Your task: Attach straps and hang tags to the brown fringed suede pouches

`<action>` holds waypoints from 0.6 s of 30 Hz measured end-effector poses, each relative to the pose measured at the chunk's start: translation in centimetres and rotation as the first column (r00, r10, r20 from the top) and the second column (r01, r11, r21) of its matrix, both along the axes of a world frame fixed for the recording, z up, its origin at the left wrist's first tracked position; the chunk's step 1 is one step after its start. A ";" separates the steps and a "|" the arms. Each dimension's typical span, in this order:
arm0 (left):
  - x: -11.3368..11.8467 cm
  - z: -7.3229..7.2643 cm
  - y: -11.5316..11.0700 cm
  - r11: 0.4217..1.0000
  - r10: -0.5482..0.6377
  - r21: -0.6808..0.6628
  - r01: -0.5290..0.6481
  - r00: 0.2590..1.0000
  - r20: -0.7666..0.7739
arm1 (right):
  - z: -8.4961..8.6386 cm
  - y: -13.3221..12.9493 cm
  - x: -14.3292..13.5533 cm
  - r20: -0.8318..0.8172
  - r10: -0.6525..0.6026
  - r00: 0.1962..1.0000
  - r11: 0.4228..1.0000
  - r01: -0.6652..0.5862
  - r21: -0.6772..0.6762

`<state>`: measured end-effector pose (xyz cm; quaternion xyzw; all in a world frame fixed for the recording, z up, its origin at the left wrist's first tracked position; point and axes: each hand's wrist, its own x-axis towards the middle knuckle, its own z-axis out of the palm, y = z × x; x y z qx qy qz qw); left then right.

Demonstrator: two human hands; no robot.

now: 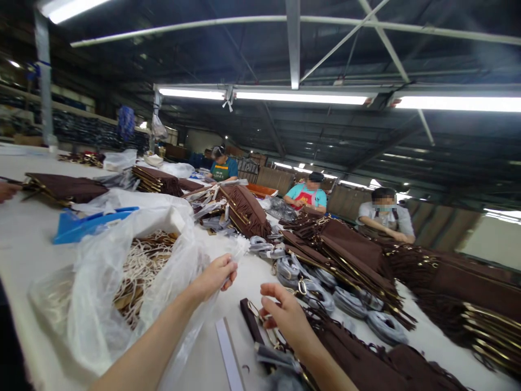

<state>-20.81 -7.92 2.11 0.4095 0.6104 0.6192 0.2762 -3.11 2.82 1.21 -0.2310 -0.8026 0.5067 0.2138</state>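
**Desk:** Item one, the grip. How are you logging it?

**Operator:** Left hand (222,273): hovering just right of an open plastic bag (87,320), fingers curling inward. Clear film (240,248) is showing just beyond the knuckles; I cannot tell whether the fingers are gripping it. Right hand (285,315): standing open, thumb and fingers parting, nothing visibly caught.

**Desk:** Item two, the thing at hand?

**Operator:** One dark strap (249,320), lying on the surface (24,233) just beside the right fingertips. I am not making out whether they are touching. A pale flat strip (230,355) is lying to its left.

**Desk:** Surrounding stock?

**Operator:** White cords (140,277), a tangle, filling the plastic bag. Grey-wrapped coils (350,305), several, sitting beyond the right hand. Brown fringed pieces (350,247), stacked, lying behind those coils.

**Desk:** Step in hand?

**Operator:** I am judging it a handling step between holds, with the right hand being the nearer to a pick.

**Desk:** Next move, requirements?

**Operator:** Any pick here would, I am reckoning, be calling for the right thumb and fingers closing squarely on the strap, with the left hand staying clear of loose plastic.
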 end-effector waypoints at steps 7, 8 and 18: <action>-0.4 0.5 -0.3 0.999 -0.010 0.042 0.009 1.000 0.023 | -0.8 -0.1 -3.7 0.109 0.170 0.979 0.940 -0.194 0.279; -0.5 0.4 -0.4 0.999 -0.001 0.043 0.000 1.000 0.022 | -1.1 -0.6 -3.9 0.134 0.222 0.966 0.906 -0.255 0.339; -2.1 -0.6 -0.3 0.975 0.167 -0.111 -0.193 0.964 -0.205 | -0.2 1.3 -3.0 0.226 0.249 0.942 0.755 -0.335 0.564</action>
